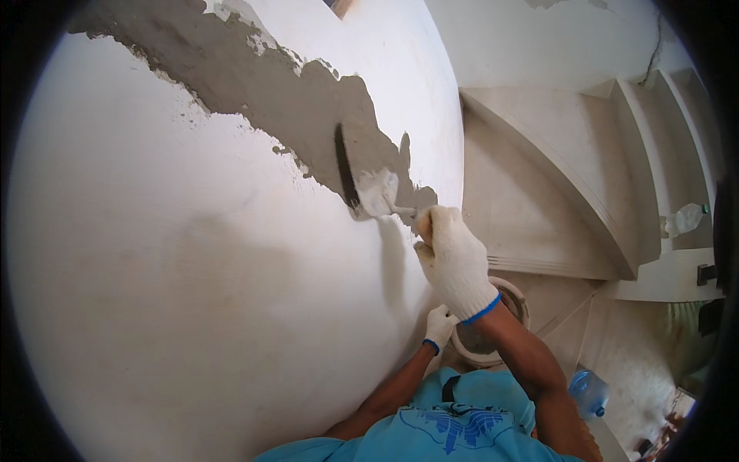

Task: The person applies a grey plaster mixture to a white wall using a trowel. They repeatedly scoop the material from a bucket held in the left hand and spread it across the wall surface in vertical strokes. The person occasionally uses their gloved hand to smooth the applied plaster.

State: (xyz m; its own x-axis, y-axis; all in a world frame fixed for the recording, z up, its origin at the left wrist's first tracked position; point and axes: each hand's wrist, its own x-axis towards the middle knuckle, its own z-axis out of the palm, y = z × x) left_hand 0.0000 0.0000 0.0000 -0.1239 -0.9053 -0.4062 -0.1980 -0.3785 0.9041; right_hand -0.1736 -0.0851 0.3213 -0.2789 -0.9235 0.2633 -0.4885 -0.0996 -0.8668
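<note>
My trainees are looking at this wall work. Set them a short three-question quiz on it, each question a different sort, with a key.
1. Which hand holds the trowel?
2. True or false: the grey plaster covers the whole white wall.
3. Multiple choice: which of these is nearest the left hand?
A) the clear bottle on the stairs
B) the round bucket
C) the blue bottle on the floor

Key:
1. The right hand, in a pale glove with a blue cuff.
2. False; it forms a ragged-edged band with bare white on both sides.
3. B; that hand is at the near side of its rim, though whether it touches is unclear.
</note>
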